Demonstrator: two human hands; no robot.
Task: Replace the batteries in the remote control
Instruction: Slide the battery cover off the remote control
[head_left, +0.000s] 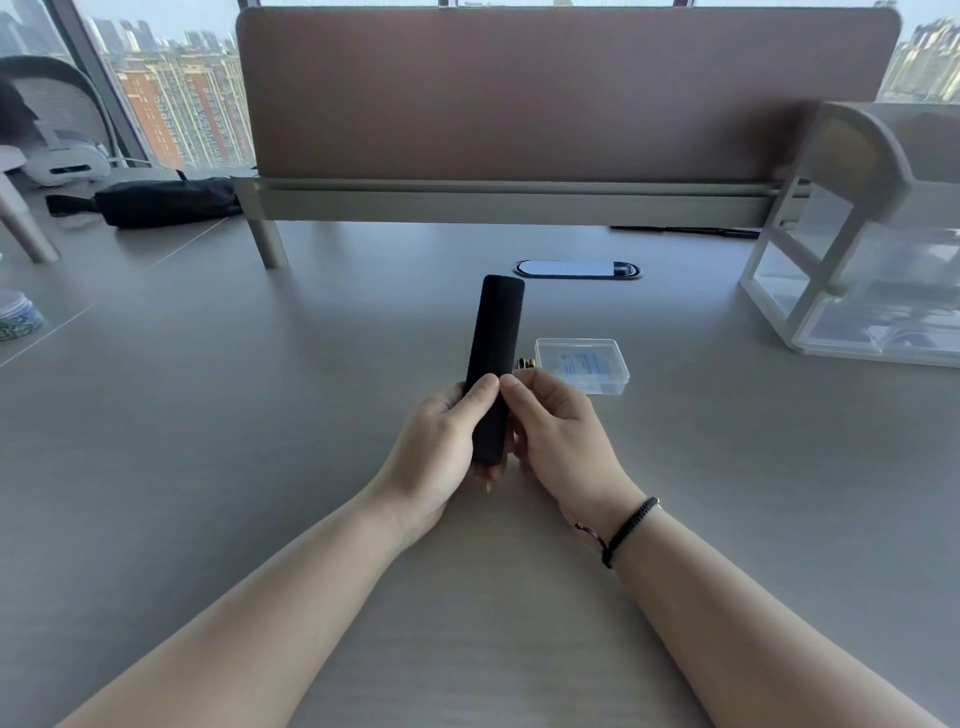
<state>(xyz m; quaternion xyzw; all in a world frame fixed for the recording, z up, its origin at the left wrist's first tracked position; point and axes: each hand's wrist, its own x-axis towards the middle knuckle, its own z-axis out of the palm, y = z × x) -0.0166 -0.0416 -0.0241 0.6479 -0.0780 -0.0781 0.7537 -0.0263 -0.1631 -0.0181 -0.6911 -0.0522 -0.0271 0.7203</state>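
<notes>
Evidently the remote control (493, 364) was clasped at its near end by the left hand (436, 447) and right hand (556, 431), both thumbs pressed on its back; the cover was best slid off steadily above the worktop (260, 415).

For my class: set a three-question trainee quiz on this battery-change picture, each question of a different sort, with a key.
1. True or false: the remote control lies flat on the desk, untouched.
2. What holds the remote? A) left hand only B) right hand only C) both hands
3. Which side of the remote is the clear plastic box on, right or left?

Key: 1 false, it is held above the desk. 2 C. 3 right; small batteries show beside the box.
</notes>
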